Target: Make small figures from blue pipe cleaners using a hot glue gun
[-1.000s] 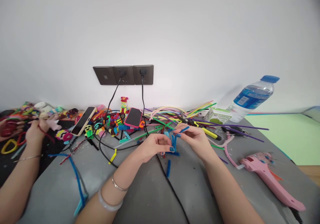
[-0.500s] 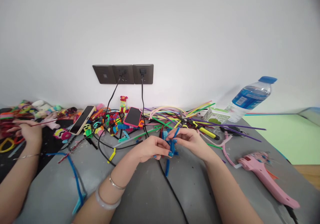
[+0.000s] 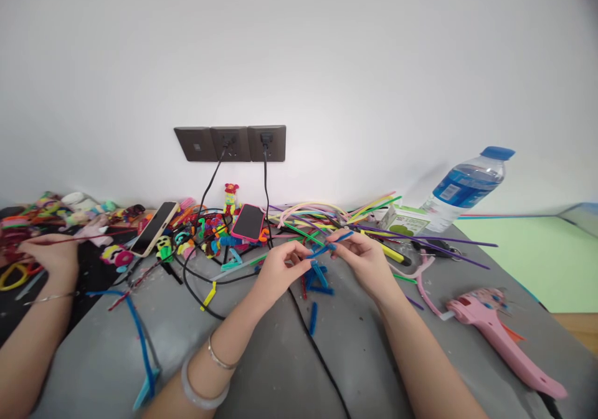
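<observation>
Left hand [image 3: 284, 269] risen, drawn slightly apart from right hand [image 3: 363, 262]; both pinch thin, fuzzy blue stem [image 3: 320, 253] between them, above short blue pieces [image 3: 320, 274] on counter [image 3: 280, 357].

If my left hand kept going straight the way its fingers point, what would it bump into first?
Most likely your right hand, just past the blue fuzzy strip between the fingertips, though depth is hard to judge from this view.

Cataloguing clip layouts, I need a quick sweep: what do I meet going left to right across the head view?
Co-worker's hand, cream-edged phone, small red-headed figure, left hand, right hand, pink glue gun.
</observation>
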Tool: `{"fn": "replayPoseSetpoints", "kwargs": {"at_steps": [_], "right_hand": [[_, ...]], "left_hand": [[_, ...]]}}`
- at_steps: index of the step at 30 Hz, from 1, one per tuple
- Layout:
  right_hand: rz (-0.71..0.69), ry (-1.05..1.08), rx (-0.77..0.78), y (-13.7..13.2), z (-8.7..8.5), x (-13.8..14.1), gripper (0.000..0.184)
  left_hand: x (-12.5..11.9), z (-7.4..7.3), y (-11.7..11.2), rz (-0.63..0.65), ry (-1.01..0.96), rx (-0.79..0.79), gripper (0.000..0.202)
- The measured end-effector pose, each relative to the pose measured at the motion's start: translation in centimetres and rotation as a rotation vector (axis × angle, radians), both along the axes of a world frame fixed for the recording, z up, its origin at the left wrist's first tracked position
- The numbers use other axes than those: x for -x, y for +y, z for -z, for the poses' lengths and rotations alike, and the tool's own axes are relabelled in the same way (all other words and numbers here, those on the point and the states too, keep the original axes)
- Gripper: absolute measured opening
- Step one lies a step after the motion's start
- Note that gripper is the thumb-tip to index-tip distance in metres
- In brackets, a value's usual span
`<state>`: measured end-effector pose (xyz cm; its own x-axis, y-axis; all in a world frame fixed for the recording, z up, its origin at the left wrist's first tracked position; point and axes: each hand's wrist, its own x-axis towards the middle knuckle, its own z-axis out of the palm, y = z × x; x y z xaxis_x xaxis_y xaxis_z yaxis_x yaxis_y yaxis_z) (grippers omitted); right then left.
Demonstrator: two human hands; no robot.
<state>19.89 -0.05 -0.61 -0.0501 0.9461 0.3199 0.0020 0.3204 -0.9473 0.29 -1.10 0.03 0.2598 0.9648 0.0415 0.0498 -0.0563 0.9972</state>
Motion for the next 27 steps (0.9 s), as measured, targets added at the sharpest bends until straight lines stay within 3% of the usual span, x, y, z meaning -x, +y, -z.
{"fn": "replayPoseSetpoints", "kwargs": {"at_steps": [10,15,20,27], "right_hand": [[-0.009,0.055,-0.122,-0.2,-0.3,0.3,0.016],[0.029,-0.07,-0.274,-0.7,-0.8,0.5,0.01],[0.022,-0.218,-0.444,-1.3,-1.4,1.0,0.017],[0.048,-0.329,-0.534,-1.7,-1.7,1.5,0.017]], "left_hand": [[-0.1,-0.2,0.1,-0.062,-0.27,0.206,0.035],[-0.3,-0.7,-0.1,-0.11,-0.421,0.345,0.048],[-0.2,-0.7,0.0,-0.13,-0.543,0.423,0.05],[-0.1,-0.5,0.1,-0.119,-0.623,0.449,0.045]]}}
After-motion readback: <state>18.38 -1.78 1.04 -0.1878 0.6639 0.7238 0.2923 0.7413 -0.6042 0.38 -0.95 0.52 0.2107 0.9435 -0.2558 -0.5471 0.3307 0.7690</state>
